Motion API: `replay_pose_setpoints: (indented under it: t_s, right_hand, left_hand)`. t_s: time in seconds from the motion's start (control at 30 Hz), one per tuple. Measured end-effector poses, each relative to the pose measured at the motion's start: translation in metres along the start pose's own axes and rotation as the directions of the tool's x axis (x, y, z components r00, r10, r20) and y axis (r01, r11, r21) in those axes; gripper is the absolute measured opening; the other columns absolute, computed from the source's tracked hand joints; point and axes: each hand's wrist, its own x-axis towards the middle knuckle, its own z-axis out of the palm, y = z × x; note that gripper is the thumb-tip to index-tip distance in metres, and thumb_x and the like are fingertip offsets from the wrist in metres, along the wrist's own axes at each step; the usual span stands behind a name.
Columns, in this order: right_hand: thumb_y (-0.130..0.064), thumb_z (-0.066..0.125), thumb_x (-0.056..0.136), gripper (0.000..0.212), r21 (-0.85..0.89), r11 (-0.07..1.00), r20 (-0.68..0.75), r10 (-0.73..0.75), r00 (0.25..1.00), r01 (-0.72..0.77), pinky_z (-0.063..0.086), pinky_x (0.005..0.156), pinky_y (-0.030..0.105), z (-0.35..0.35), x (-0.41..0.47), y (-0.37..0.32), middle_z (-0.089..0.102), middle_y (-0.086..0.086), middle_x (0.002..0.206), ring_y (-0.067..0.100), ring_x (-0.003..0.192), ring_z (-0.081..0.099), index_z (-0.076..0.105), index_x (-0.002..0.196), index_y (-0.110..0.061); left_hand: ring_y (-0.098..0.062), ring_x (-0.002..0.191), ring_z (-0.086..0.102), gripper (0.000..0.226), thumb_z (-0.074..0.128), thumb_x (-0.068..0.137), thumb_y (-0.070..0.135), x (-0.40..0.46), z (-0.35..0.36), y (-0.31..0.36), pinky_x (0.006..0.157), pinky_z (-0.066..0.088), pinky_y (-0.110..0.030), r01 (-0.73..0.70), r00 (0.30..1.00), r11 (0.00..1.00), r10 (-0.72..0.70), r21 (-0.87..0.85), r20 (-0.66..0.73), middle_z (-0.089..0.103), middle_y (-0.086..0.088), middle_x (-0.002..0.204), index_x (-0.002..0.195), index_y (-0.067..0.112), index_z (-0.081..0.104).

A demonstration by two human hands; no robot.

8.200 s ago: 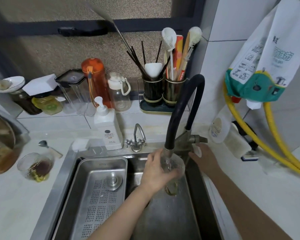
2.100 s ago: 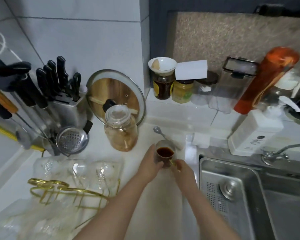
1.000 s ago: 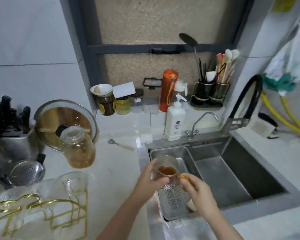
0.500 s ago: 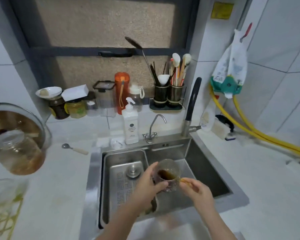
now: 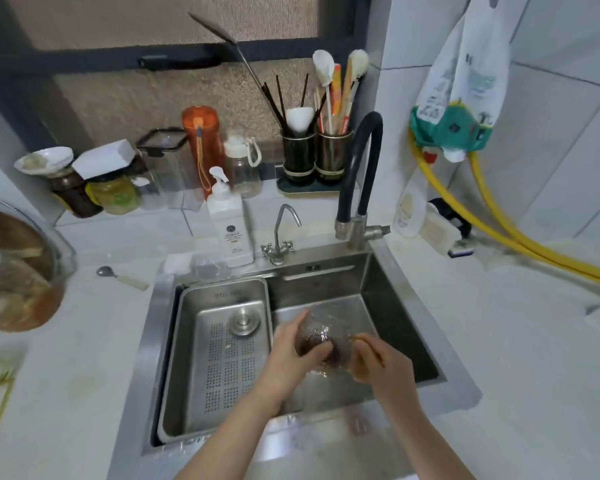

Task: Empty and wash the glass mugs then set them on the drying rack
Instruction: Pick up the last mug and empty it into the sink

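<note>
Currently, left hand (image 5: pixel 291 355) and right hand (image 5: pixel 378 362) clasp the clear glass mug (image 5: pixel 317 336) at 6 o'clock: wet, slippery, fragile; hold body and handle.

Head view, down over sink (image 5: pixel 388 271)

The room was evenly and softly lit, bright on the white tiles (image 5: pixel 551 140) and the counter (image 5: pixel 499 341), with no hard shadows anywhere. The window screen (image 5: pixel 160 95) behind gave a dull, muted glow. The deep basin of the sink (image 5: pixel 388 306) stayed darker, its steel front rim catching pale reflections. The glass mug (image 5: pixel 317 344) was smeared by motion (its outline could hardly be made out), and both hands were a little soft too. Straight lines bowed toward the edges, and the jar (image 5: pixel 11 292) at the left border was blurred and stretched.
</note>
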Motion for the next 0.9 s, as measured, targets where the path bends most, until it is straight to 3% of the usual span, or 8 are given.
replay_pose_setpoints:
  t_s: [0.13, 0.2, 0.33, 0.4, 0.47, 0.6, 0.73, 0.9]
  right_hand:
    - [-0.014, 0.057, 0.093, 0.015, 0.178, 0.974, 0.022, 0.138, 0.990, -0.140, 0.060, 0.063, 0.029, 0.012, 0.008, -0.006, 0.068, -0.005, 0.078, 0.012, 0.072, 0.066, 0.066, 0.094, -0.026]
    - [-0.013, 0.059, 0.091, 0.015, 0.209, 0.965, 0.037, 0.158, 0.987, -0.162, 0.060, 0.062, 0.029, 0.016, 0.014, -0.010, 0.069, -0.005, 0.077, 0.013, 0.070, 0.067, 0.068, 0.093, -0.025]
    - [-0.009, 0.061, 0.089, 0.017, 0.236, 0.955, -0.009, 0.186, 0.982, -0.179, 0.058, 0.061, 0.025, 0.029, 0.026, -0.014, 0.070, 0.000, 0.077, 0.011, 0.066, 0.066, 0.071, 0.088, -0.022]
    - [-0.007, 0.061, 0.089, 0.016, 0.319, 0.921, -0.044, 0.250, 0.967, -0.223, 0.061, 0.066, 0.039, 0.036, 0.032, -0.012, 0.071, 0.006, 0.076, 0.018, 0.066, 0.067, 0.073, 0.088, -0.019]
    - [-0.007, 0.062, 0.089, 0.013, 0.413, 0.869, -0.025, 0.312, 0.950, -0.274, 0.060, 0.072, 0.046, 0.041, 0.036, -0.011, 0.071, 0.008, 0.080, 0.026, 0.073, 0.069, 0.072, 0.096, -0.011]
    - [-0.013, 0.067, 0.086, 0.017, 0.476, 0.804, 0.107, 0.348, 0.931, -0.355, 0.059, 0.066, 0.027, 0.048, 0.042, -0.006, 0.071, 0.000, 0.087, 0.018, 0.078, 0.070, 0.066, 0.102, -0.018]
    - [-0.021, 0.072, 0.081, 0.031, 0.383, 0.834, 0.226, 0.333, 0.915, -0.398, 0.058, 0.073, 0.028, 0.051, 0.044, 0.003, 0.072, 0.000, 0.092, 0.016, 0.082, 0.071, 0.065, 0.111, -0.014]
    - [-0.023, 0.070, 0.083, 0.030, 0.367, 0.849, 0.276, 0.290, 0.916, -0.380, 0.047, 0.053, 0.005, 0.045, 0.044, -0.001, 0.064, -0.012, 0.088, 0.000, 0.072, 0.062, 0.056, 0.110, -0.025]
  left_hand:
    - [-0.009, 0.122, 0.048, 0.076, 0.079, 0.062, 0.051, 0.013, -0.008, -0.016, 0.106, 0.043, -0.037, 0.042, 0.998, 0.999, -0.042, 0.007, 0.056, 0.043, 0.012, 0.131, 0.130, 0.045, 0.047]
    - [-0.005, 0.118, 0.052, 0.067, 0.080, 0.067, 0.047, 0.024, -0.012, -0.017, 0.104, 0.045, -0.033, 0.059, 0.997, 0.998, -0.058, -0.006, 0.055, 0.048, 0.008, 0.131, 0.127, 0.041, 0.051]
    - [0.011, 0.099, 0.056, 0.053, 0.074, 0.079, 0.029, 0.050, -0.018, -0.013, 0.081, 0.041, 0.000, 0.040, 0.995, 0.998, -0.045, 0.058, 0.089, 0.059, 0.012, 0.116, 0.127, 0.026, 0.053]
    - [0.015, 0.099, 0.055, 0.061, 0.076, 0.076, 0.036, 0.059, -0.020, -0.010, 0.085, 0.039, -0.001, 0.019, 0.991, 0.996, -0.031, 0.091, 0.132, 0.059, 0.013, 0.114, 0.130, 0.023, 0.052]
    - [0.004, 0.111, 0.053, 0.074, 0.079, 0.067, 0.047, 0.064, -0.022, -0.013, 0.097, 0.041, -0.016, 0.069, 0.987, 0.992, -0.084, 0.107, 0.140, 0.055, 0.009, 0.127, 0.133, 0.029, 0.048]
    - [0.009, 0.087, 0.055, 0.040, 0.079, 0.072, 0.035, 0.075, -0.025, -0.014, 0.085, 0.047, -0.016, 0.135, 0.988, 0.982, -0.144, 0.129, 0.062, 0.058, 0.018, 0.098, 0.100, 0.040, 0.052]
    - [0.000, 0.087, 0.052, 0.053, 0.079, 0.070, 0.043, 0.087, -0.024, -0.006, 0.082, 0.043, -0.022, 0.185, 0.983, 0.966, -0.185, 0.178, -0.017, 0.053, 0.015, 0.097, 0.110, 0.028, 0.048]
    - [-0.014, 0.104, 0.053, 0.070, 0.075, 0.067, 0.056, 0.102, -0.016, 0.003, 0.094, 0.048, -0.033, 0.183, 0.983, 0.931, -0.182, 0.316, -0.032, 0.051, 0.004, 0.116, 0.125, 0.026, 0.050]
